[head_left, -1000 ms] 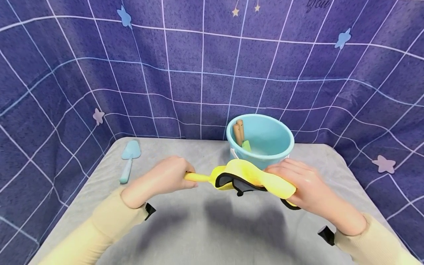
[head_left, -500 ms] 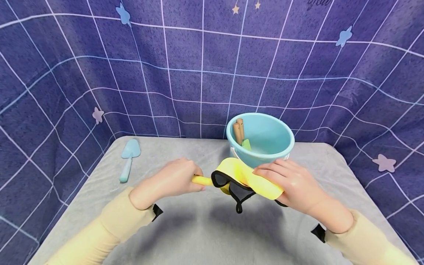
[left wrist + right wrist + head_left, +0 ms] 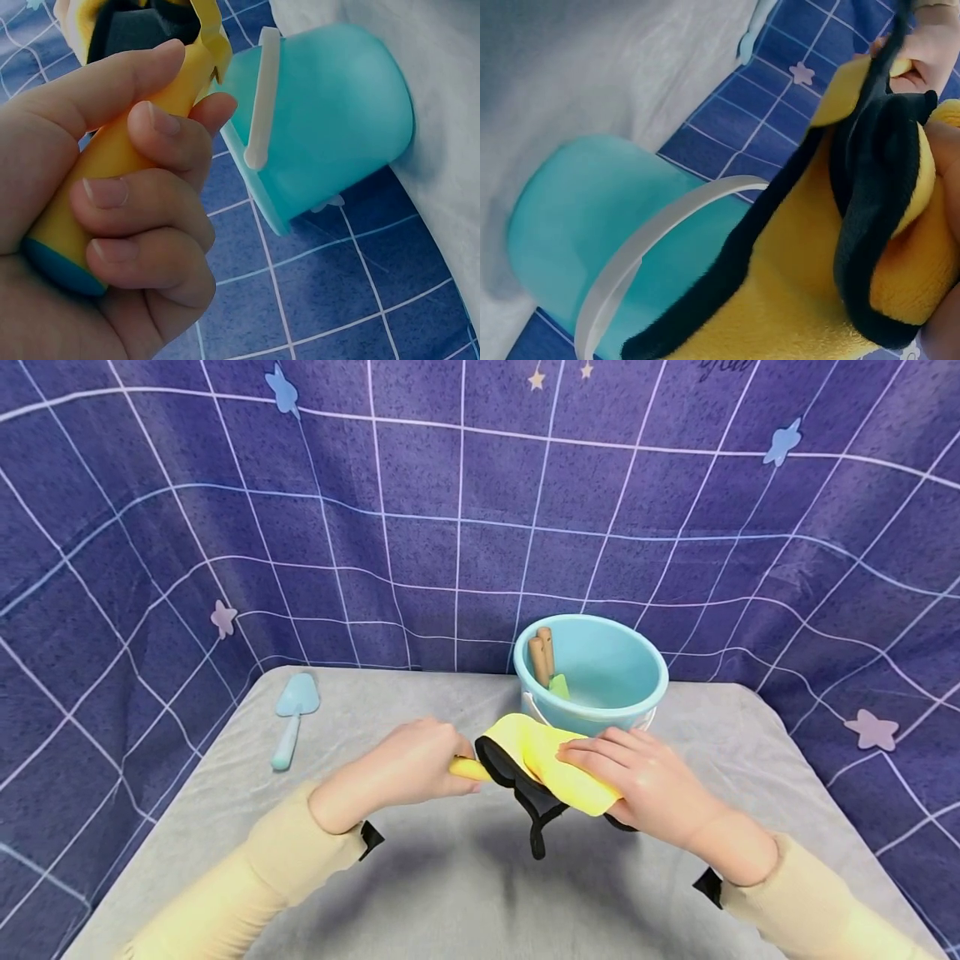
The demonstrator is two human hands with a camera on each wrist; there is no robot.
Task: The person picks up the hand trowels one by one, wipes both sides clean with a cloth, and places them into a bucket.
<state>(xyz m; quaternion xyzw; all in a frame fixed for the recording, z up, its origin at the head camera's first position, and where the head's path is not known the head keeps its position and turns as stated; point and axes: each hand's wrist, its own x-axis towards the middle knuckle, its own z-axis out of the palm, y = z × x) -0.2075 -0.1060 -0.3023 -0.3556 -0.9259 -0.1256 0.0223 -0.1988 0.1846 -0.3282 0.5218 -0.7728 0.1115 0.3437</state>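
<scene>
My left hand (image 3: pixel 427 764) grips the yellow handle (image 3: pixel 71 217) of a small tool, its fingers curled round it; the handle ends in a teal cap. In the left wrist view, part of the tool's yellow head (image 3: pixel 214 45) shows past the thumb, but its shape is mostly hidden. A yellow cloth (image 3: pixel 551 764) with black edging and a dangling black loop wraps over that end. On the cloth's right side, my right hand (image 3: pixel 648 781) holds the fabric, fingers spread over the top. Both hands are above the table, in front of the bucket.
Behind the cloth stands a light blue bucket (image 3: pixel 615 660) with a white carrying handle (image 3: pixel 667 217). Inside it are two wooden handles (image 3: pixel 538 662) and a green piece (image 3: pixel 558 686). A light blue toy shovel (image 3: pixel 296 697) lies at the left on the grey-covered table (image 3: pixel 420 877).
My left hand has moved right, closer to the cloth, and less of the tool's handle shows. The right hand and cloth have shifted left, and the black loop hangs lower.
</scene>
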